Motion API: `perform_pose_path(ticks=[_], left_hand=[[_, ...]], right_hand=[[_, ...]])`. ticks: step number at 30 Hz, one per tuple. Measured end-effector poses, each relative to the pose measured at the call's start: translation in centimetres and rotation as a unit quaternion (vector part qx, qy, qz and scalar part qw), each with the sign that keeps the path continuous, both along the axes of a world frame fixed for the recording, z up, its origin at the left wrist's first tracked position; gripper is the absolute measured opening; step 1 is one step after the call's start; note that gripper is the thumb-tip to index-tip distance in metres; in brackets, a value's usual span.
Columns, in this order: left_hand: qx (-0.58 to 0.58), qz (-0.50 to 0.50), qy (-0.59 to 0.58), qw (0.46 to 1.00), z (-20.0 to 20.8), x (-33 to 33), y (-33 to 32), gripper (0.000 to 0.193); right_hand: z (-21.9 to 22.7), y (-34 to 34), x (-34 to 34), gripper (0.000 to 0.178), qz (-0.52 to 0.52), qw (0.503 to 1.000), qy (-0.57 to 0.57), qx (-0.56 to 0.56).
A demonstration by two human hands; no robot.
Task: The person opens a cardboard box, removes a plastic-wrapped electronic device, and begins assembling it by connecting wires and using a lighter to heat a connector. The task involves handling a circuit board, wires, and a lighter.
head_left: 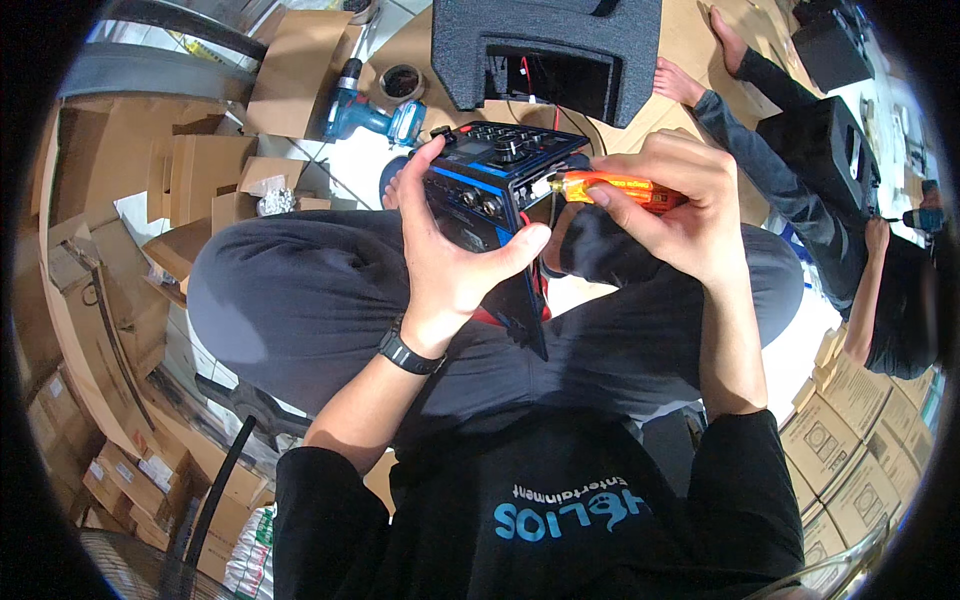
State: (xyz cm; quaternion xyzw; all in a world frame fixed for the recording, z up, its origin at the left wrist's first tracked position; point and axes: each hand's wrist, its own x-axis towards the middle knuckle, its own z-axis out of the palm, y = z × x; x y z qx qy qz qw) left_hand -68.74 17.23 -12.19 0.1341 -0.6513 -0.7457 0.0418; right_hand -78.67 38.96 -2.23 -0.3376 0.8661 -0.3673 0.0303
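Observation:
My left hand grips a black audio control panel with blue trim, knobs and sockets, tilted above my crossed legs. Its thumb and fingers wrap around the near side and left end of the panel. In my right hand is a slim orange-and-yellow tube, pinched between thumb and fingers. The tube's pale tip points left, right at the panel's right end; whether it touches is too small to tell. Beyond the panel stands a dark grey speaker cabinet with a rectangular opening, and a red wire shows inside it.
A teal cordless drill lies at the far left beside a round dish of small dark parts. Open cardboard boxes crowd the left; stacked cartons stand at the right. Another person sits at the right beside a black speaker.

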Motion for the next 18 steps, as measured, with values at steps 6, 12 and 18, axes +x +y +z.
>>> perform_pose_path(ticks=[6,12,18], left_hand=[[0.007,-0.003,-0.012,1.0,0.21,0.0,0.02,0.112],[-0.017,-0.008,-0.013,1.0,0.25,-0.04,-0.09,0.113],[-0.018,-0.003,-0.014,1.0,0.19,0.01,-0.11,0.112]], right_hand=[[0.21,0.04,-0.05,0.021,0.013,0.999,0.022,0.026],[-0.09,-0.05,-0.1,0.022,0.028,0.999,0.036,-0.02],[0.34,0.53,0.02,0.023,0.013,0.998,-0.003,-0.054]])
